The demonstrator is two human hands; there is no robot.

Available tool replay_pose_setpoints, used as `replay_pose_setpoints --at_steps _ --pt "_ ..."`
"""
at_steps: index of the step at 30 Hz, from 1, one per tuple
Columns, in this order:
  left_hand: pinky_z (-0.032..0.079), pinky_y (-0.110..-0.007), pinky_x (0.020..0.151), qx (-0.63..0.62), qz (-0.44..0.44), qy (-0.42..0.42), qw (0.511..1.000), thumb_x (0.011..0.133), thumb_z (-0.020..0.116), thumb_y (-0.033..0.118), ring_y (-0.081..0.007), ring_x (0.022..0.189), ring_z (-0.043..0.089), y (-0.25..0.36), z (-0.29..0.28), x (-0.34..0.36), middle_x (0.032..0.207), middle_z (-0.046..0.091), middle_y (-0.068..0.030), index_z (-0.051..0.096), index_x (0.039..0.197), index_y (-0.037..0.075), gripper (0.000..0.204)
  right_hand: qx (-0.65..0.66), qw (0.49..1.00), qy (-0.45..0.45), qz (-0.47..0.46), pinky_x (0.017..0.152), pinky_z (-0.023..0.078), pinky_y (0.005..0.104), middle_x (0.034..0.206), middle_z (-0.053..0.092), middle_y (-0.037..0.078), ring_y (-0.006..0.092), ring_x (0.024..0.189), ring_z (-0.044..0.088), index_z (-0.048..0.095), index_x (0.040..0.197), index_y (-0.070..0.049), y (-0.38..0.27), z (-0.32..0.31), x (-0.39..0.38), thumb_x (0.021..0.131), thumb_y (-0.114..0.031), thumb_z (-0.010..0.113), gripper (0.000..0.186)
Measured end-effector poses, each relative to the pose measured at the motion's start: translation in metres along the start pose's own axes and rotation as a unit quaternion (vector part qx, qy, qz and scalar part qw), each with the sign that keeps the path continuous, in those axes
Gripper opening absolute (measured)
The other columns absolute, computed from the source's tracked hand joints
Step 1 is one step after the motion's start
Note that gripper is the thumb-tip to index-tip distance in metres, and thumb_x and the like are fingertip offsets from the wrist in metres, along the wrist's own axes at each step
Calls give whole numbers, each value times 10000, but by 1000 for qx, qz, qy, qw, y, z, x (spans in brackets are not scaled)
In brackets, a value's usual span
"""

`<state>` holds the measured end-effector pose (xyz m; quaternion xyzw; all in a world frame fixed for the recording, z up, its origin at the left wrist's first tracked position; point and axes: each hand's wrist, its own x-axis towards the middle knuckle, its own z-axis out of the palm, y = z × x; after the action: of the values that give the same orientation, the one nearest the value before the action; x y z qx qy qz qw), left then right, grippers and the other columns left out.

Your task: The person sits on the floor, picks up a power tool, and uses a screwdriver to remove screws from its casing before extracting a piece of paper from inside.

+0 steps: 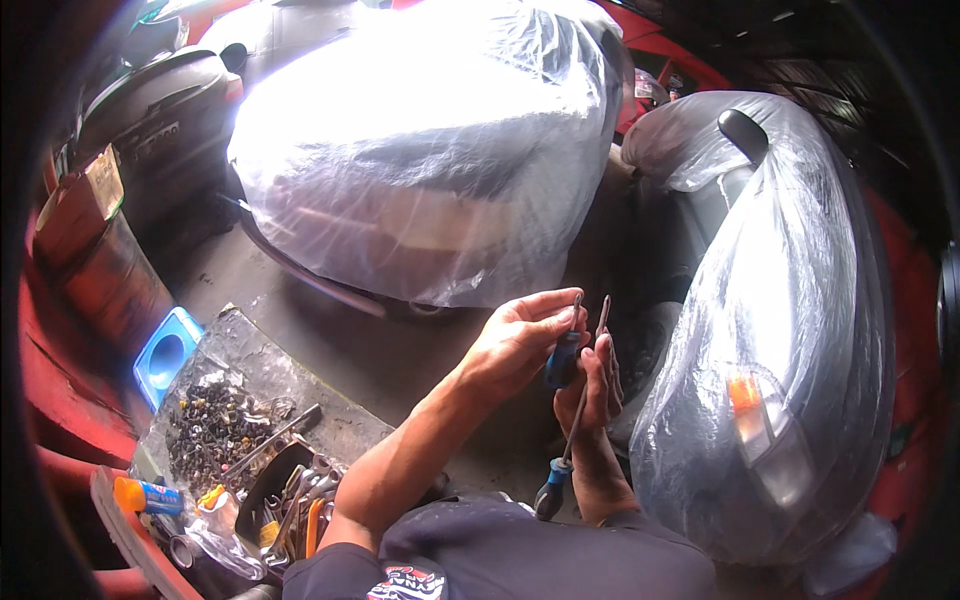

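1. On the worn bench (290, 352) lies one heap of small pieces (212, 432).
2. One plastic-covered bulk (400, 190) is ahead, a second bulk (790, 300) at right.
3. Before the shirt (540, 555), left hand (508, 345) pinches one short screwdriver (562, 362); right hand (594, 395) has fingers around one long screwdriver (550, 492).

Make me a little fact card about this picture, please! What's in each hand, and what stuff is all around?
Left hand: pinching a blue-handled screwdriver near its tip, handle down
Right hand: holding a long-shafted screwdriver by the shaft, its blue-and-black handle hanging below
Lower left: small dark fasteners heaped on a worn bench top, with a blue tube with an orange cap nearby
Beyond the bench: blue plastic holder
Right side: plastic-wrapped vehicle, orange-and-clear lamp showing through
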<state>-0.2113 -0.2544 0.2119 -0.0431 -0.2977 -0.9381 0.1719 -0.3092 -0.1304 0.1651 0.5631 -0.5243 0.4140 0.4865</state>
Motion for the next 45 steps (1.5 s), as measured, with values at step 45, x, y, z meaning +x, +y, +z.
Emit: replay_pose_setpoints --at_steps 45 --pt "506 -462 845 688 -211 432 544 1032 439 328 -379 925 650 40 -168 -429 989 691 -198 657 1134 39 376 254 854 -350 288 620 497 245 855 654 64 99 676 570 613 1302 -55 -104 96 -57 971 -172 612 351"
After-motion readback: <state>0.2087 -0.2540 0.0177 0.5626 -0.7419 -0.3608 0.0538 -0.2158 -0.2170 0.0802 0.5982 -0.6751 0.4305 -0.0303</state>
